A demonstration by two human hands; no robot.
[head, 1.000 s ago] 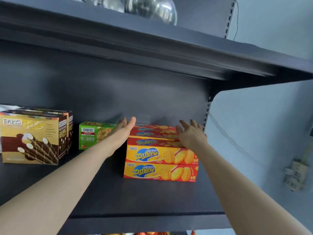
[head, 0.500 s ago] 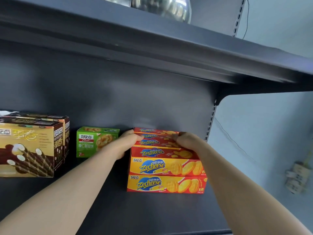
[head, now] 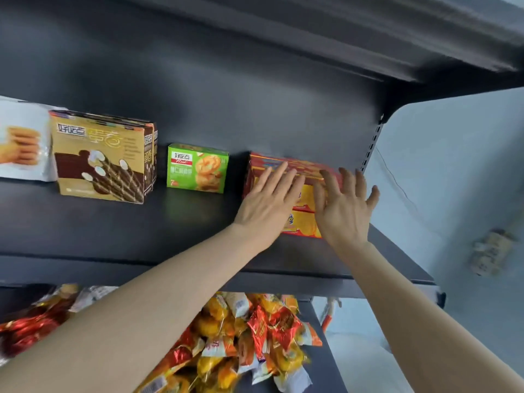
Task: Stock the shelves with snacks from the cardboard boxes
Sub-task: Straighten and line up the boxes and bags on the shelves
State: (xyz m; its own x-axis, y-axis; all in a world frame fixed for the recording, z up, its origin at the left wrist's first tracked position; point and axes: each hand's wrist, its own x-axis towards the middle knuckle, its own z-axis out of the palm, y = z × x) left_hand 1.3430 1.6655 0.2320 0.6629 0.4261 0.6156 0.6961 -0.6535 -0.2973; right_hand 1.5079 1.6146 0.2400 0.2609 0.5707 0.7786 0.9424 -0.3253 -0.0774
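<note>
A stack of red and yellow Zecheese cracker boxes [head: 304, 197] stands at the right end of the dark shelf [head: 141, 228]. My left hand [head: 269, 204] lies with straight fingers over the stack's left front and top. My right hand [head: 344, 209] is spread flat in front of the stack's right side, fingers apart. Neither hand holds anything. Both hands hide much of the stack's front. No cardboard box is in view.
A green cookie box [head: 197, 168] stands left of the stack, then brown wafer-roll boxes [head: 103, 158] and a white packet [head: 24, 141] at far left. The lower shelf holds a heap of wrapped snacks [head: 249, 336]. An upper shelf [head: 425, 43] overhangs. A shelf upright [head: 371, 146] borders the right end.
Half a second ago both hands gripped the top cracker boxes; now the fingers are straight and the hands have drawn back toward the stack's front. The camera tilted down, showing the lower shelf.
</note>
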